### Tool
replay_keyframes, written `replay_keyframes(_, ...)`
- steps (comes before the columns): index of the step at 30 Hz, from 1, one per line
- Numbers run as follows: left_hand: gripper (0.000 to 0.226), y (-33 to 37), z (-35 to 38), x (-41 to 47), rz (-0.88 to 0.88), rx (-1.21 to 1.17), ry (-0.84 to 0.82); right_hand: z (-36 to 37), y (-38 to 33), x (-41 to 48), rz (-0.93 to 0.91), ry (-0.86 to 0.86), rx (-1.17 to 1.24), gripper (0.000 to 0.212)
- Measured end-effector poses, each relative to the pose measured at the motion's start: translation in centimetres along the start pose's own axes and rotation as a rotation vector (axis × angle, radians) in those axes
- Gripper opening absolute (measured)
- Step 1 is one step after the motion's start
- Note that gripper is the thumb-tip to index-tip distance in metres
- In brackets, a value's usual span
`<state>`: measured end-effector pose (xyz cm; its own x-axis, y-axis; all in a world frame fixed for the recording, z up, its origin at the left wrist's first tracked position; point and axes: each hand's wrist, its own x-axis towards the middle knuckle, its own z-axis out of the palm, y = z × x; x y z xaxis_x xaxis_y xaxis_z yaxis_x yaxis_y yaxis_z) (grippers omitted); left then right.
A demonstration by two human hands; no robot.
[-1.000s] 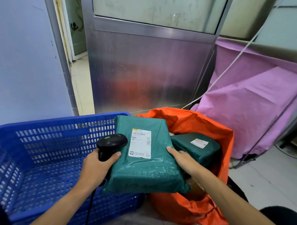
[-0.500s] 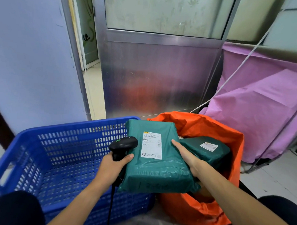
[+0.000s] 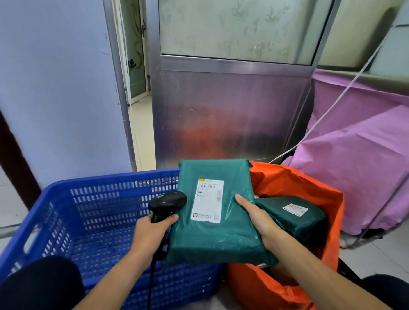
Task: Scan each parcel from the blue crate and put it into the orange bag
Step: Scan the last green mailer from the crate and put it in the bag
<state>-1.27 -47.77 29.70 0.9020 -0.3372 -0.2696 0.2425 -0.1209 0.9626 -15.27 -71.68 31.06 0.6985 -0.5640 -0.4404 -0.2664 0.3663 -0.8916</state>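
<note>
A flat green parcel [image 3: 214,237] with a white label facing up hangs over the seam between the blue crate [image 3: 98,211] and the orange bag [image 3: 298,187]. My right hand [image 3: 258,219] grips its right edge, thumb on top. My left hand [image 3: 153,232] grips a black handheld scanner [image 3: 167,201] by its handle, touching the parcel's left edge; the scanner head sits just left of the label. A second green parcel [image 3: 294,217] with a label lies inside the orange bag. No parcel shows in the crate.
A steel door panel [image 3: 224,113] stands behind the crate and bag. Purple sheeting [image 3: 363,150] over a frame fills the right side, with a white cable [image 3: 329,108] slanting across it. A blue wall [image 3: 50,77] stands at the left. My dark-clothed knees [image 3: 36,285] are at the bottom corners.
The view has tilted up and shifted, so the crate and bag sit lower in the frame. Both hands keep the same hold; the parcel and scanner stay together.
</note>
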Motion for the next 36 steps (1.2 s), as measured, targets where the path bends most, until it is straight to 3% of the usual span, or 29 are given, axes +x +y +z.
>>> replay_keyframes(4, 0.025, 1.1, -0.6, -0.4, 0.005, 0.001, -0.039, 1.2, -2.2, -1.3, -0.198, 0.105, -0.029, 0.062)
replay_keyframes(7, 0.027, 1.5, -0.8, -0.4, -0.034, -0.053, -0.065, 1.8, -2.9, -1.1, -0.306, 0.211, -0.11, 0.089)
replay_keyframes(13, 0.031, 1.3, -0.5, 0.7, -0.075, -0.178, -0.079, 2.8, -2.4, -0.5, -0.435, 0.277, -0.236, 0.113)
replay_keyframes(17, 0.029, 0.8, -0.2, 1.2, -0.12, -0.266, -0.103, 3.0, -1.9, 0.3, -0.421, 0.281, -0.239, 0.108)
replay_keyframes(23, 0.03, -0.4, 0.5, 1.5, -0.214, -0.159, -0.196, 2.0, -1.5, 1.2, -0.469, 0.297, -0.391, 0.104)
replay_keyframes(28, 0.034, -1.4, 1.3, 1.7, -0.234, -0.165, -0.167, 2.1, -1.2, 1.3, -0.48, 0.28, -0.454, 0.109)
replay_keyframes(36, 0.028, 2.2, -0.1, 0.3, -0.052, -0.276, -0.099, 0.7, -1.0, 1.1, -0.494, 0.215, -0.421, 0.093)
